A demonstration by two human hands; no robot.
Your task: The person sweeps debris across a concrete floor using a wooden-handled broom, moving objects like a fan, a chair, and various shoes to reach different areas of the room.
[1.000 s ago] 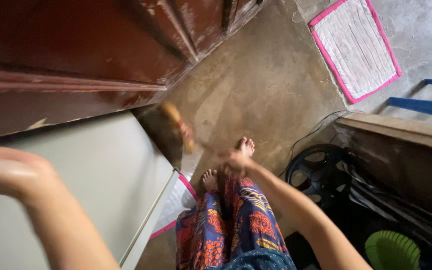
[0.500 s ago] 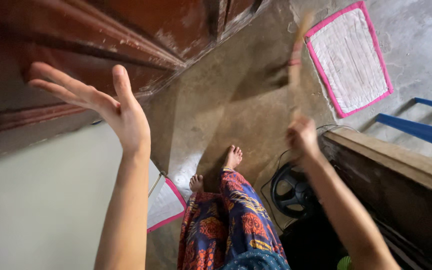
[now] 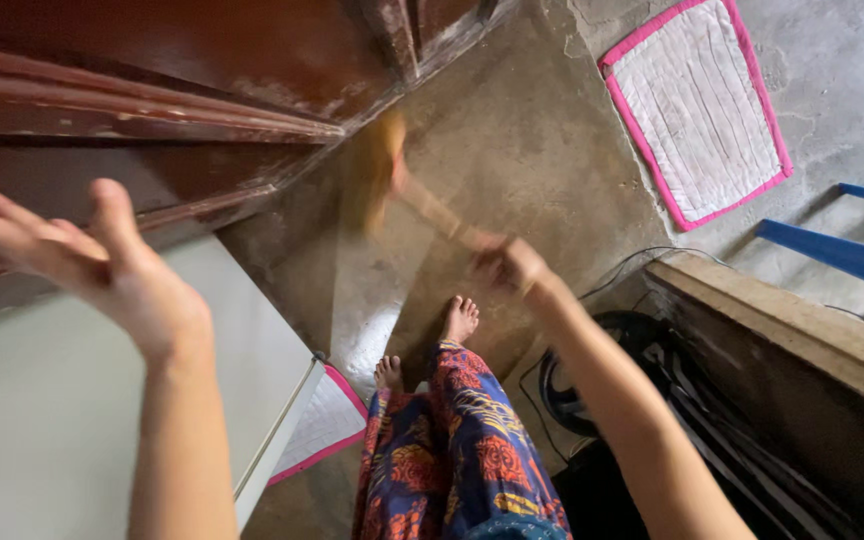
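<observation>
- Broom [image 3: 392,175], short and blurred, sits just above the middle of the frame; its straw-coloured head points to the upper left, over the bare concrete floor [image 3: 522,150] by the foot of the dark red wooden door [image 3: 152,100].
- Right hand [image 3: 507,262] is wrapped around the lower end of the broom's handle, fingers folded round it.
- Left hand [image 3: 92,265] is raised at the left of the frame, palm up and fingers spread, holding nothing, in front of the door and a pale flat panel [image 3: 52,420].
- Bare feet [image 3: 442,335] and a patterned blue and orange skirt [image 3: 452,450] show at the bottom centre.
- White mat with a pink border [image 3: 697,105] lies at the upper right.
- Blue frame [image 3: 832,255] stands at the right edge above a wooden plank [image 3: 802,320].
</observation>
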